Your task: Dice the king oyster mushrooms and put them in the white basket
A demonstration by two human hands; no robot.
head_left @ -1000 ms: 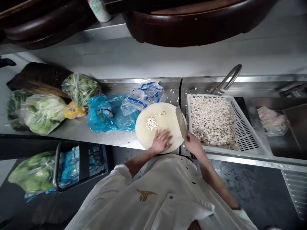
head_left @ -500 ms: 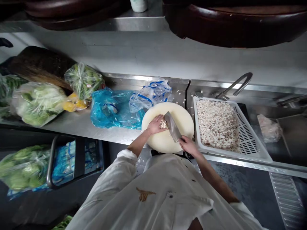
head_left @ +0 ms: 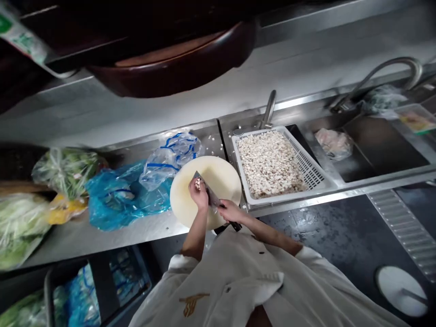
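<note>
My right hand [head_left: 230,211] is wrapped round the dark handle of a cleaver [head_left: 211,196]. The broad metal blade tilts over a round, cream-coloured cutting board [head_left: 223,175]. My left hand [head_left: 199,195] is cupped beside the blade, holding small diced pale pieces [head_left: 198,183] against it. The palm and fingers partly hide these pieces. To the right of the board, a white slotted basket [head_left: 322,180] carries a thick heap of similar diced pieces [head_left: 269,163], whitish with some brown edges.
Clear bags with blue stripes [head_left: 170,156] and a blue plastic bag [head_left: 112,195] lie left of the board. Bagged greens [head_left: 68,170] stand farther left. A sink [head_left: 384,145] with a faucet [head_left: 374,75] is at right. A dark-red rounded vessel [head_left: 177,75] overhangs the counter.
The view has swung to the right. My left hand has lifted off the board with diced pieces gathered against the cleaver, and the blade has come up with it.
</note>
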